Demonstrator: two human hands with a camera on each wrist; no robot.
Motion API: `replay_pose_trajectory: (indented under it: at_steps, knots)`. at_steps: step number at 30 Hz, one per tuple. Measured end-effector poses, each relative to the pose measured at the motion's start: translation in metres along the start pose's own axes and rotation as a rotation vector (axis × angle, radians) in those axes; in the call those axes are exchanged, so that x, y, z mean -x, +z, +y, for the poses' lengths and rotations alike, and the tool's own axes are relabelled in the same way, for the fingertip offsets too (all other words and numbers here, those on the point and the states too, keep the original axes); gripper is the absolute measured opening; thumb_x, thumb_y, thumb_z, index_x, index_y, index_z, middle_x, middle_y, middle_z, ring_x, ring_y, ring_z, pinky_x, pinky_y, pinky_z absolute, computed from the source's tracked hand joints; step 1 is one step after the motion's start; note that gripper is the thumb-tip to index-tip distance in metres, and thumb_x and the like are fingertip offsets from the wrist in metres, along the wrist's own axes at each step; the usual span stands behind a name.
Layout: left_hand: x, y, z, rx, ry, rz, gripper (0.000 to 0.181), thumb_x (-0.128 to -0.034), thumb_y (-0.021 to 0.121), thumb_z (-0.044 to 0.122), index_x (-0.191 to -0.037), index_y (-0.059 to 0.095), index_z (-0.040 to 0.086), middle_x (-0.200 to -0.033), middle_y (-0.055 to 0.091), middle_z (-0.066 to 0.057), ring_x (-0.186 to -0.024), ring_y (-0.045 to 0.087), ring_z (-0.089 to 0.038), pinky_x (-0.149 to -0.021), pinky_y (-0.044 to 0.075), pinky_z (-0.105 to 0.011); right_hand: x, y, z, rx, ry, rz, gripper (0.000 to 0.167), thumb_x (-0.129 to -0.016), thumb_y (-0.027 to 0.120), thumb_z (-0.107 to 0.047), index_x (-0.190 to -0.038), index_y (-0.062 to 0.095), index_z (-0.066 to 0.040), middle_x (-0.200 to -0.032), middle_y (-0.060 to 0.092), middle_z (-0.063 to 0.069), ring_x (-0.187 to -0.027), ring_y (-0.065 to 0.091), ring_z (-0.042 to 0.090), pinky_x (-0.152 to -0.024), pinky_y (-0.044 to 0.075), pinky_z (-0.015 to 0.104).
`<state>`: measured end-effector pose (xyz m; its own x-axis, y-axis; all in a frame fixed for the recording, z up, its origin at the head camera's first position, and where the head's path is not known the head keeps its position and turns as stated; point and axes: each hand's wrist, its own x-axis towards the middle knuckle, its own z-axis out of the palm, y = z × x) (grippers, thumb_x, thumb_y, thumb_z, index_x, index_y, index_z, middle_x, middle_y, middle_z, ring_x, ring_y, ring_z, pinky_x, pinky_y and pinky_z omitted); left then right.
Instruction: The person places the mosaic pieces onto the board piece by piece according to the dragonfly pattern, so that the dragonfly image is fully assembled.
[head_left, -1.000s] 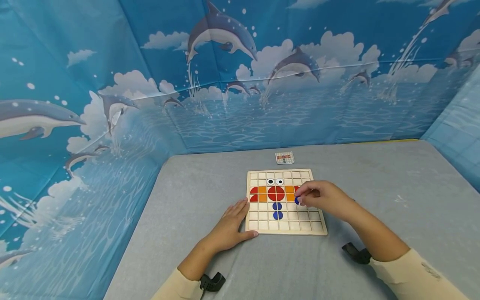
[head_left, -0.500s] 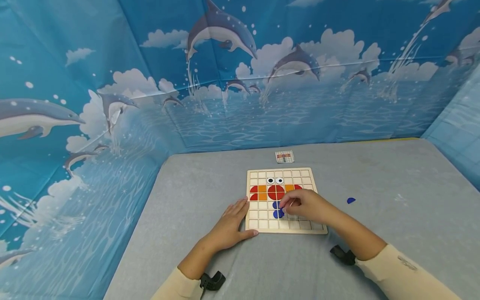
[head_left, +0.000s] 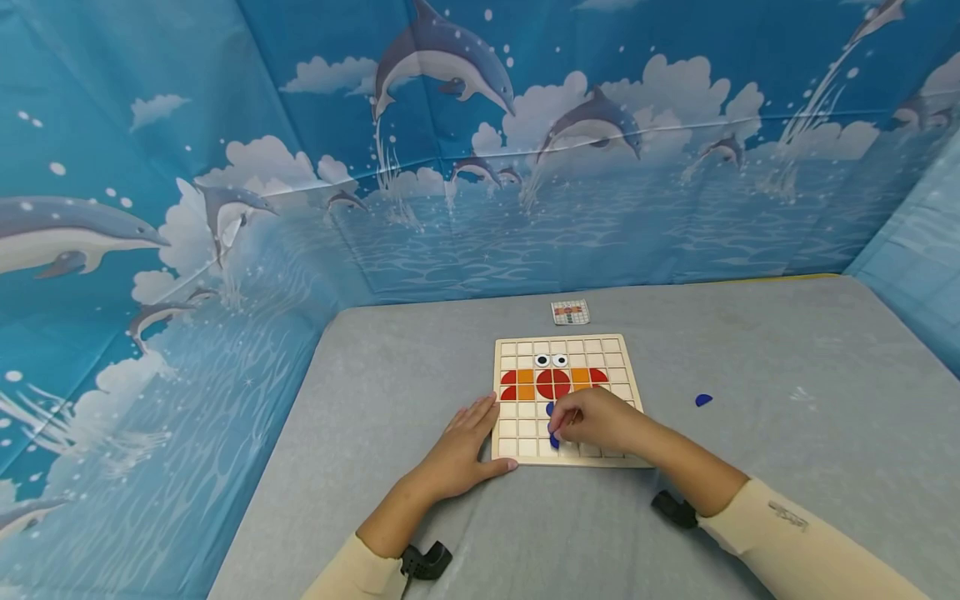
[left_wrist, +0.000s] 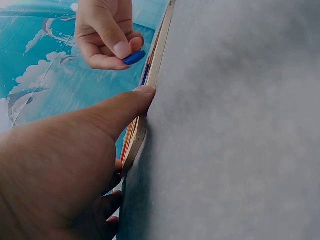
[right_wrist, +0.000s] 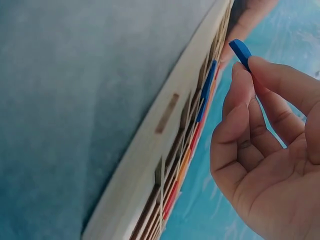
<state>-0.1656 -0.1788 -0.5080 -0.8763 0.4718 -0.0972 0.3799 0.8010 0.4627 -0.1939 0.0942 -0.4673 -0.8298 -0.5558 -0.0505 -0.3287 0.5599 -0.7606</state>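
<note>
A wooden grid board (head_left: 517, 449) lies on the table, its squares partly filled with red, orange and blue pieces and two eye pieces (head_left: 551, 361). My right hand (head_left: 600, 419) is over the board's lower middle, pinching a blue half-round piece (right_wrist: 241, 52) between thumb and fingertips. In the left wrist view that blue piece shows just off the board's surface. Part of the blue column beneath is hidden by the right hand. My left hand (head_left: 461, 454) rests at the board's left edge with fingers straight, the thumb touching the front edge.
Another blue half-round piece (head_left: 703, 400) lies on the grey table (head_left: 750, 350) right of the board. Behind the board is a small pattern card (head_left: 570, 312). A dolphin-print curtain (head_left: 480, 233) stands along the back and left.
My right hand has moved left and toward me, from the board's right side to its lower middle, carrying a blue piece. The loose blue piece on the table came into view. My left hand stays still.
</note>
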Motion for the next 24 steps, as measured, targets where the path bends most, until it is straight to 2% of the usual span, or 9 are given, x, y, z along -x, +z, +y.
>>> replay_pose_trajectory:
  at_steps: [11, 19, 24]
  knots:
    - [-0.001, 0.001, -0.002, -0.004, 0.009, 0.006, 0.093, -0.0921, 0.068, 0.054, -0.161, 0.025, 0.009, -0.171, 0.016, -0.002, -0.159, 0.016, -0.020, -0.130, 0.016, -0.047, 0.000, 0.010, -0.003, 0.084, 0.019, 0.005, 0.016, -0.088, 0.077, -0.011, -0.076, 0.073, -0.020, -0.066, 0.058, -0.008, -0.064, 0.051, 0.011, -0.056, 0.042, 0.022]
    - [-0.001, 0.002, -0.002, -0.011, 0.029, 0.016, 0.093, -0.0924, 0.068, 0.053, -0.161, 0.026, 0.007, -0.171, 0.018, -0.004, -0.159, 0.017, -0.023, -0.129, 0.017, -0.049, 0.000, 0.013, -0.003, 0.134, -0.028, 0.000, 0.017, -0.087, 0.078, -0.009, -0.075, 0.071, -0.019, -0.068, 0.054, -0.008, -0.064, 0.049, 0.007, -0.055, 0.043, 0.020]
    - [0.000, 0.001, -0.002, -0.020, 0.015, 0.007, 0.094, -0.0919, 0.068, 0.054, -0.161, 0.025, 0.008, -0.171, 0.017, -0.002, -0.159, 0.016, -0.020, -0.130, 0.016, -0.046, -0.001, 0.016, -0.005, 0.198, -0.059, 0.016, 0.018, -0.086, 0.078, -0.009, -0.074, 0.070, -0.019, -0.069, 0.052, -0.010, -0.066, 0.047, 0.005, -0.057, 0.041, 0.019]
